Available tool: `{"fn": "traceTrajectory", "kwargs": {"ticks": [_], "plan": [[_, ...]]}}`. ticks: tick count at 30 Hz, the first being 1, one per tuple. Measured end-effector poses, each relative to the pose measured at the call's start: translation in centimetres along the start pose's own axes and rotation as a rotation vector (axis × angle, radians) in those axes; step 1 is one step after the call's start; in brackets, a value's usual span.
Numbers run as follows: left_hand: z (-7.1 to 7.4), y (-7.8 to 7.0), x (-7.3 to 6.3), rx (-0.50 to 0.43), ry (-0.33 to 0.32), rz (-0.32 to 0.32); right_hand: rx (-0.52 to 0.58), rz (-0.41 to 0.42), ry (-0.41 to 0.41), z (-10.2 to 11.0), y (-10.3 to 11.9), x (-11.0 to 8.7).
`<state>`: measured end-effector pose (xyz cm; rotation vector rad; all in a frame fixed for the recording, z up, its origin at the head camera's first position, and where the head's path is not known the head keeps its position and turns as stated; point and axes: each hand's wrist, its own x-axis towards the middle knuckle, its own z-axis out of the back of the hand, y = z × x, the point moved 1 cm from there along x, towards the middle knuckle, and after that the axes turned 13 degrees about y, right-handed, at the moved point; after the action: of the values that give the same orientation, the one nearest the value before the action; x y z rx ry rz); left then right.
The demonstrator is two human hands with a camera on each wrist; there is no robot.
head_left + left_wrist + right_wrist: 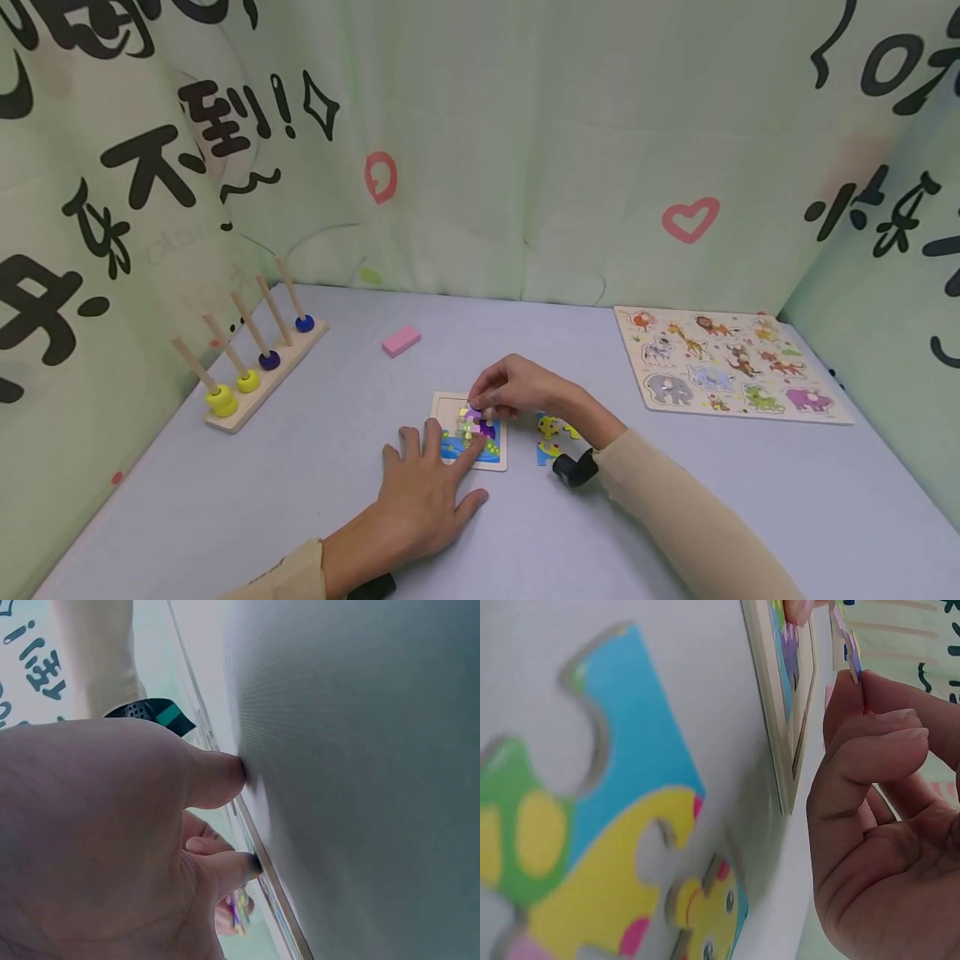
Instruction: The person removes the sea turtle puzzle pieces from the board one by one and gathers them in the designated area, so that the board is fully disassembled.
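A small wooden jigsaw board point(447, 410) lies on the table, with blue, green and purple pieces fitted along its lower part. My left hand point(422, 498) lies spread at its near left side, the index fingertip on the board and the thumb on the tabletop. Over the board, my right hand point(525, 387) pinches a jigsaw piece point(846, 639) between thumb and index finger. The piece is tilted up on edge above the board, showing purple and yellow. Loose jigsaw pieces point(549, 427) in yellow, blue and green lie right of the board, beneath the right wrist.
A peg stand point(303, 346) with yellow and blue beads stands at the left. Behind the board lies a pink block point(401, 341). An animal puzzle board point(708, 400) occupies the back right. Printed curtains point(480, 167) enclose the table at back and sides.
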<state>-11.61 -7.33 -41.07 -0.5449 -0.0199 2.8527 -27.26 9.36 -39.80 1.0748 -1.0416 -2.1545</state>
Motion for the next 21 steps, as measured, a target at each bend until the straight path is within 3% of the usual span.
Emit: {"fn": "traceTrajectory", "kwargs": {"ticks": [10, 21], "plan": [[-0.1, -0.1, 0.0, 0.012, -0.012, 0.002, 0.015, -0.047, -0.044, 0.8, -1.7, -2.7], [-0.3, -0.1, -0.1, -0.014, -0.028, -0.015, 0.008, -0.04, -0.046, 1.8, -4.7, -6.6]]}}
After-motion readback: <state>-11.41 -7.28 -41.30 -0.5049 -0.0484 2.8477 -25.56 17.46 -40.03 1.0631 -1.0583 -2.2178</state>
